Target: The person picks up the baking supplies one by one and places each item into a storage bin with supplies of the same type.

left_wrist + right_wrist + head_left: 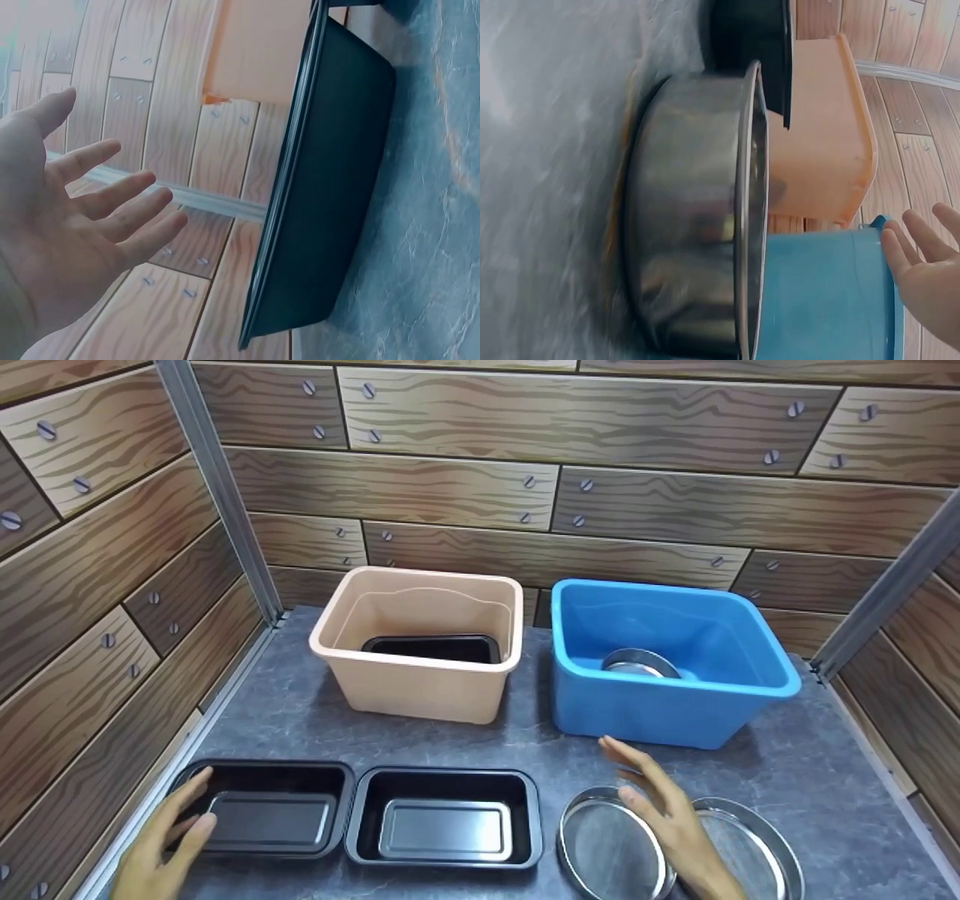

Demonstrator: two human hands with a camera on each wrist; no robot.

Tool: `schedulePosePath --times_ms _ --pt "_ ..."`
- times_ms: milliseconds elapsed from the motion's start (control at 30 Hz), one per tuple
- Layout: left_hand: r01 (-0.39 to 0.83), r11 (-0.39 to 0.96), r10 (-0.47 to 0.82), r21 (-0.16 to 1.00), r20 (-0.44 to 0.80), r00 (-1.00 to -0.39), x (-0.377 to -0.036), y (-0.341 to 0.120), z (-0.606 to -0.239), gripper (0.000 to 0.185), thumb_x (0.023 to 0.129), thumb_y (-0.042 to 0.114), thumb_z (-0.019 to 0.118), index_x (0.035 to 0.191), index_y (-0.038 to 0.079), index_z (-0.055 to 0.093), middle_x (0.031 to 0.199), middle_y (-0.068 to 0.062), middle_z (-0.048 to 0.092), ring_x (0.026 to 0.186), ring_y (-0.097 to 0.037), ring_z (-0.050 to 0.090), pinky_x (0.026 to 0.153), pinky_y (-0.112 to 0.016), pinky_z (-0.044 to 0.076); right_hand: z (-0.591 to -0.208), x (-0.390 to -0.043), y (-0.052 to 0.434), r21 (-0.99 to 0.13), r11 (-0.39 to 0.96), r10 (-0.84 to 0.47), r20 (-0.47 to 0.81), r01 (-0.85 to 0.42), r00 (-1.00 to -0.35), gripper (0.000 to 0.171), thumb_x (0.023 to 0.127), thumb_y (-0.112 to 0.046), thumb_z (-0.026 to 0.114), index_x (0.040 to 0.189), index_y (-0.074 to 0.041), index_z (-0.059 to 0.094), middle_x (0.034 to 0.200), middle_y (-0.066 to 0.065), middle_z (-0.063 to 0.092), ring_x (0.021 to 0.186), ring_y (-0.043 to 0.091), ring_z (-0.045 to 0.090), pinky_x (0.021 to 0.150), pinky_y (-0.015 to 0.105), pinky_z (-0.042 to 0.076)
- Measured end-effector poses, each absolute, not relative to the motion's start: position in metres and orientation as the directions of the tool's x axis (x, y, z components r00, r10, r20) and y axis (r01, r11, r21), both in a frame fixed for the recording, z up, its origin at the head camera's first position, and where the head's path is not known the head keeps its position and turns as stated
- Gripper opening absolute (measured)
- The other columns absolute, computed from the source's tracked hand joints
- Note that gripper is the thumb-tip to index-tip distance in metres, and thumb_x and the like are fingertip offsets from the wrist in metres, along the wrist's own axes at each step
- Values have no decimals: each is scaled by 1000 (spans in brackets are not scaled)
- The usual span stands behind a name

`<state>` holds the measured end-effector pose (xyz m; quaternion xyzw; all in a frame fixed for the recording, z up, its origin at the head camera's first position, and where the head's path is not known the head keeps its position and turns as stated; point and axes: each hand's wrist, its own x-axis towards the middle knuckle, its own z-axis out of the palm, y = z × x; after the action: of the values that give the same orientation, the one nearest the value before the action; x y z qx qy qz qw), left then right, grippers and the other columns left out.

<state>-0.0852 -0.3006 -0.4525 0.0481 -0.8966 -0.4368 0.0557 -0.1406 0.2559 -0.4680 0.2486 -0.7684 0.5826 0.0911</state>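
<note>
My left hand (161, 840) hovers over the left end of a black loaf pan (270, 817), fingers spread and holding nothing; the left wrist view shows the palm apart from the pan's side (322, 180). A second black loaf pan (446, 829) sits right beside the first. Above two round metal sieves, my right hand (667, 817) is held with extended fingers and nothing in it. The left sieve (611, 847) shows its mesh, while the right sieve (750, 847) is partly hidden by the hand and wrist. In the right wrist view a sieve's steel wall (690, 217) stands close to the camera.
Behind the pans stands a beige bin (420, 690) with a black loaf pan (435, 648) inside. To its right, a blue bin (652, 712) contains a round metal sieve (641, 661). Wood-patterned walls (465, 487) with metal corner posts enclose the grey tabletop (300, 735).
</note>
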Motion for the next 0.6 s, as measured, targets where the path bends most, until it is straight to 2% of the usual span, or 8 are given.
schedulePosePath --times_ms 67,133,200,233,300,433,467,600 --pt "-46 619 -140 784 53 -989 -85 -305 -453 59 103 40 44 156 26 22 157 -14 26 128 -40 46 98 -49 50 -468 -143 253 -853 181 -271 434 -489 -859 51 99 4 44 148 -8 38 149 11 43 136 27 41 109 24 38" --pt "-47 627 -154 777 64 -986 -86 -310 -455 58 103 40 45 155 27 24 158 -10 28 129 -23 46 95 -28 50 -467 -146 250 -853 168 -266 444 -494 -856 50 99 4 43 147 -7 39 148 12 44 134 28 42 109 25 39" --pt "-36 627 -168 778 89 -982 -86 -314 -458 55 103 39 46 154 28 27 156 -4 32 128 -4 41 88 -8 42 -466 -148 246 -850 148 -264 459 -506 -848 49 98 5 42 147 -4 39 148 13 44 133 29 43 109 26 39" --pt "-30 620 -174 784 99 -980 -86 -316 -460 55 103 38 46 153 28 28 156 -2 33 127 3 37 84 -2 37 -465 -149 245 -851 139 -262 461 -506 -848 49 98 6 42 147 -4 39 147 14 45 133 30 43 109 26 40" --pt "-18 593 -181 805 112 -977 -86 -319 -464 55 103 37 46 153 25 29 154 -1 35 123 13 33 84 2 34 -464 -151 241 -854 123 -261 464 -506 -847 49 99 5 41 147 -3 39 147 14 45 133 31 43 109 26 40" --pt "0 572 -180 820 126 -976 -86 -326 -473 55 104 35 44 153 15 30 151 -5 38 120 17 33 85 3 33 -460 -155 235 -870 100 -254 447 -483 -858 48 100 3 41 147 -5 39 147 14 46 133 33 43 109 27 40" --pt "10 569 -179 823 136 -974 -86 -328 -476 54 104 33 44 152 14 30 149 -2 40 118 17 34 85 3 34 -460 -156 234 -877 99 -252 434 -469 -865 48 100 2 41 147 -6 39 147 13 46 133 32 43 109 28 40" --pt "-27 604 -218 797 133 -967 -87 -337 -482 53 103 35 47 152 18 34 143 5 44 116 16 36 80 0 36 -458 -159 232 -904 84 -248 389 -420 -887 47 101 -3 40 148 -9 38 148 13 44 134 34 41 111 30 39"
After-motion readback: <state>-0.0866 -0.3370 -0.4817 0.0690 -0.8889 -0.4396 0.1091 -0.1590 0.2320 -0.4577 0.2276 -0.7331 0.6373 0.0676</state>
